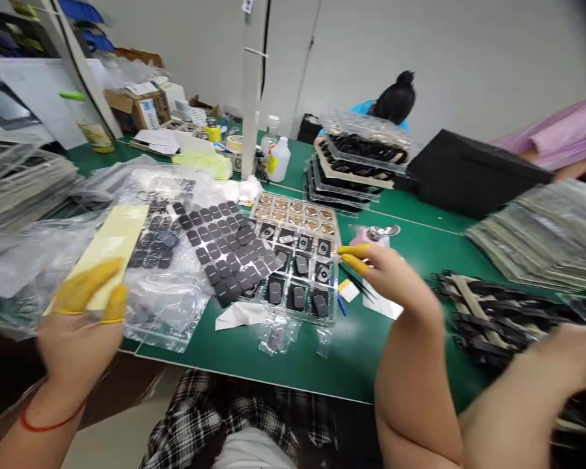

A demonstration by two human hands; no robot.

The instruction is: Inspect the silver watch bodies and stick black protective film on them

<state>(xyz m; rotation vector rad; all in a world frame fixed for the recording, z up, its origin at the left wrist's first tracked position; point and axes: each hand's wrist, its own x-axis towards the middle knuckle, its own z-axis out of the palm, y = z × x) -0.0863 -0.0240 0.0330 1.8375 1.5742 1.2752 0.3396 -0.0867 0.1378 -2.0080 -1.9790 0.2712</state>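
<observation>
My left hand (81,326), with yellow finger covers, has its fingers and thumb closed over the lower end of a pale yellow strip (120,238). Plastic bags and a sheet of dark rounded pads lie around it. At the right edge of a clear compartment tray (334,306), my right hand (378,267) has its covered thumb and finger pinched close together; anything between them is too small to make out. Dark pads and round gold-coloured pieces fill the tray's compartments. A sheet of black pads (224,244) overlaps the tray's left side. Dark tweezers (359,283) lie beneath my right hand.
Stacked trays (354,163) and a black box (478,172) stand at the back. A pile of plastic sleeves (542,234) and black straps (488,312) occupy the right, beside another bare arm (537,391). A white bottle (279,159) stands near the post (250,91). Two people are beyond the table.
</observation>
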